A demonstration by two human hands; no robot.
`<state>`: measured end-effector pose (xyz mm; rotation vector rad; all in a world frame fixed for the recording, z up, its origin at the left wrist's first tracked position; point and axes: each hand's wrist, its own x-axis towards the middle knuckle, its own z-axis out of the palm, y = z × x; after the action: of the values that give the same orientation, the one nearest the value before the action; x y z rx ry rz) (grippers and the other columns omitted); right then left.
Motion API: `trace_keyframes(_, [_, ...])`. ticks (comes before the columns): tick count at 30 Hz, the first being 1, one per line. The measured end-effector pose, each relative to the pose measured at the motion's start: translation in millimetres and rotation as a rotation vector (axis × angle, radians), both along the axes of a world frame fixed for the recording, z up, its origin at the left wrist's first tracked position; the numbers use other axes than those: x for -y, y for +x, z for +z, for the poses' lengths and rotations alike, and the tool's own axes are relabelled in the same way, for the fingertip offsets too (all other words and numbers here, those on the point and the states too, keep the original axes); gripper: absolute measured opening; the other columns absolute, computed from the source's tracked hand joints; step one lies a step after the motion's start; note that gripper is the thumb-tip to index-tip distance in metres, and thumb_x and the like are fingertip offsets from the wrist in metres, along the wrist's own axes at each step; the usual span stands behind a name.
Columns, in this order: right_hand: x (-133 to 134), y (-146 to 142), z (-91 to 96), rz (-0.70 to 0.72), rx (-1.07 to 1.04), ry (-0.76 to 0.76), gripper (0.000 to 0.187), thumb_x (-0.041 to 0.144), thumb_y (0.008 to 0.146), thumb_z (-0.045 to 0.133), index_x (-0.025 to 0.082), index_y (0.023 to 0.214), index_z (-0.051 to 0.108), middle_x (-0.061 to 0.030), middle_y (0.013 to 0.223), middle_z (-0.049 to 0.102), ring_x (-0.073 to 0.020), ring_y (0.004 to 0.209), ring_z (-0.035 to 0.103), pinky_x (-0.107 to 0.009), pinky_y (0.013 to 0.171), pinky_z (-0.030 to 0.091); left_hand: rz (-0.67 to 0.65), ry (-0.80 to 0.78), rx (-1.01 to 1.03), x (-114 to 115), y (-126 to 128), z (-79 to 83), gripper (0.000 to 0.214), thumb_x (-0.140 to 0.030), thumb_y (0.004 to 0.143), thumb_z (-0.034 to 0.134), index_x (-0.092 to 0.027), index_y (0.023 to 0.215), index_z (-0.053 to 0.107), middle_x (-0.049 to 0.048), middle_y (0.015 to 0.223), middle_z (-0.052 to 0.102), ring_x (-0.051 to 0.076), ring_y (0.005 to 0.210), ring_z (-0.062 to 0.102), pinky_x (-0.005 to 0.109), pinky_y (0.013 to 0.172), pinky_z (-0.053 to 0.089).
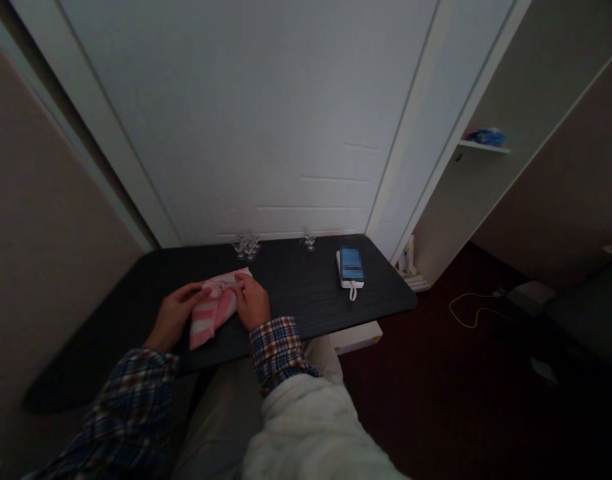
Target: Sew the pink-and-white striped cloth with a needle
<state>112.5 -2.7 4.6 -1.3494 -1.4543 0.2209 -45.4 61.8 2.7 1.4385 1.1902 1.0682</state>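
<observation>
A pink and white striped cloth (213, 312) lies folded on the dark table (296, 293) in front of me. My left hand (175, 317) rests on the cloth's left edge, fingers pinched on its upper corner. My right hand (253, 301) holds the cloth's upper right edge, fingers closed on it. Both arms wear plaid sleeves.
A phone with a lit screen (351, 265) lies on a white power bank at the table's right. Small clear glass objects (247, 247) stand at the back edge by the white wall. A white cable (469, 313) lies on the dark floor to the right, near a shelf unit (483, 143).
</observation>
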Motion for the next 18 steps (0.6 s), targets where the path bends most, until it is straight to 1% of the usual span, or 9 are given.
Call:
trace_keyframes(4, [1,0,-1.4,-0.036,0.026,-0.076,0.024,0.034,0.085,0.048,0.021,0.104,0.052,-0.0021,0.093,0.061,-0.0134,0.085,0.056,-0.025,0.078,0.043,-0.079,0.078,0.004,5,1,4.2,0.043,-0.045,0.063,0.066,-0.014,0.091,0.058,0.0025,0.091,0.061,0.016,0.079,0.053,0.023,0.068,0.043])
trace_keyframes(7, [1,0,-2.5,-0.029,0.039,-0.131,0.024,0.040,0.084,0.047,0.020,0.096,0.054,-0.0008,0.084,0.061,-0.0126,0.078,0.056,-0.024,0.073,0.043,-0.086,0.088,0.011,8,2,6.5,0.043,-0.046,0.063,0.065,-0.014,0.091,0.057,0.0038,0.092,0.060,0.017,0.078,0.054,0.023,0.066,0.044])
trace_keyframes(9, [0,0,-2.9,-0.010,0.036,-0.140,0.024,0.039,0.083,0.048,0.020,0.095,0.054,-0.0010,0.083,0.060,-0.0126,0.078,0.056,-0.024,0.074,0.042,-0.085,0.076,0.017,10,3,7.5,0.040,-0.045,0.064,0.065,-0.015,0.089,0.057,0.0039,0.090,0.060,0.016,0.075,0.054,0.023,0.064,0.044])
trace_keyframes(12, [-1,1,-3.2,0.023,0.038,-0.081,0.023,0.034,0.082,0.052,0.018,0.099,0.052,-0.0021,0.088,0.059,-0.0132,0.083,0.054,-0.024,0.078,0.042,-0.038,0.096,0.014,12,6,8.6,0.036,-0.044,0.064,0.064,-0.015,0.085,0.059,0.0042,0.084,0.061,0.016,0.072,0.055,0.024,0.063,0.044])
trace_keyframes(15, [-2,1,-4.3,0.040,0.036,-0.004,0.023,0.028,0.081,0.053,0.018,0.101,0.051,-0.0030,0.093,0.058,-0.0133,0.086,0.053,-0.025,0.080,0.041,-0.002,0.153,-0.025,13,10,9.6,0.034,-0.045,0.064,0.063,-0.016,0.083,0.060,0.0048,0.085,0.061,0.018,0.076,0.055,0.026,0.068,0.045])
trace_keyframes(18, [-3,1,-6.8,0.047,0.020,0.010,0.022,0.030,0.081,0.053,0.018,0.099,0.051,-0.0023,0.089,0.057,-0.0130,0.082,0.053,-0.024,0.077,0.042,-0.008,0.156,-0.019,12,11,9.4,0.037,-0.048,0.062,0.063,-0.016,0.083,0.061,0.0052,0.086,0.062,0.020,0.080,0.057,0.027,0.070,0.045])
